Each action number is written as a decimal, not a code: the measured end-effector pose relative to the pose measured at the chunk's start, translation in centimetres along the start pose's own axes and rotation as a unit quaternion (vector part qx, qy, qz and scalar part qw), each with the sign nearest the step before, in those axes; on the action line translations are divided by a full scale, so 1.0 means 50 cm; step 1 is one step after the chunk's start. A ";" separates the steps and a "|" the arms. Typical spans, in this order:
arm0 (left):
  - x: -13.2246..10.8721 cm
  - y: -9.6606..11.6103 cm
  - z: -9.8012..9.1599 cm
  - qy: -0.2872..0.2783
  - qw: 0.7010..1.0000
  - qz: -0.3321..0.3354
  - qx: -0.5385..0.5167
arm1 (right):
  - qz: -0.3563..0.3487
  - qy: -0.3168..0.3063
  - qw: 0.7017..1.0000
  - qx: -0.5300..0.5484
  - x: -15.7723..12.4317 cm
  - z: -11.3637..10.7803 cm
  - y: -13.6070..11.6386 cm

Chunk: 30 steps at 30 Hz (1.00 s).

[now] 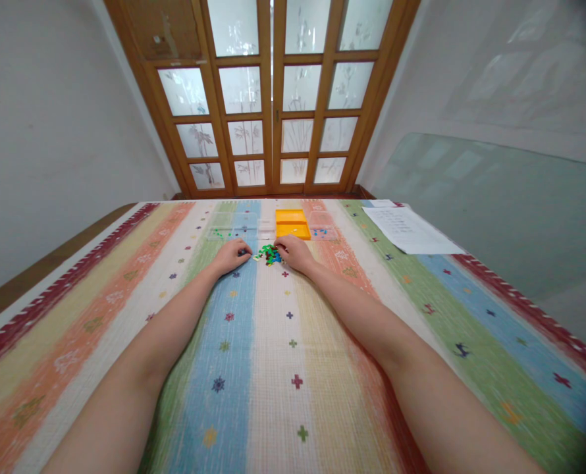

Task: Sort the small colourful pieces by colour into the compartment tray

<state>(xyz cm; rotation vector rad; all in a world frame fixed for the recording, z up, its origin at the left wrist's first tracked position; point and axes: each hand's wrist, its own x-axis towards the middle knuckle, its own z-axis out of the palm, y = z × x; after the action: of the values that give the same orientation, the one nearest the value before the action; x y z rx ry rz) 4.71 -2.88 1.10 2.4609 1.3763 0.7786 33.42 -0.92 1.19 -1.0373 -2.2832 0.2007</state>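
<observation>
A small heap of tiny green and blue pieces [268, 253] lies on the striped cloth [273, 342] far in front of me. My left hand [232, 254] rests on the cloth just left of the heap, fingers curled into a pinch on something dark and too small to name. My right hand [294, 251] lies just right of the heap, fingers bent and touching its edge. Behind the hands stand an orange tray [292, 224], a clear tray [228, 232] with a few green bits to its left, and a clear tray [322, 230] to its right.
A white printed sheet [406, 229] lies at the far right of the table. A sheet of glass [495, 210] leans against the right wall. Wooden doors with frosted panes [273, 99] stand beyond the table's far edge.
</observation>
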 end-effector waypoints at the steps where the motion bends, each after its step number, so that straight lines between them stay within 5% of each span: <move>1: 0.000 0.000 0.000 -0.001 1.000 0.001 -0.001 | -0.003 0.001 1.000 -0.002 0.000 0.001 0.001; 6: -0.002 -0.002 0.002 0.014 0.999 -0.020 -0.026 | -0.037 -0.003 0.999 -0.027 -0.001 -0.003 -0.002; 16: 0.009 -0.050 0.013 0.163 0.963 -0.125 -0.177 | -0.214 -0.074 0.970 -0.091 -0.006 0.001 -0.089; 30: 0.007 -0.095 -0.023 0.380 0.870 -0.232 -0.211 | -0.214 -0.110 0.965 -0.101 -0.010 0.014 -0.091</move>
<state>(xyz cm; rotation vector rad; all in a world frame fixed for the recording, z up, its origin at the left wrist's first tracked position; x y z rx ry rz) 0.77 -0.12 0.14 1.4218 1.6797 1.7815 30.39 -4.28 2.10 -0.6124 -2.7127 -0.1034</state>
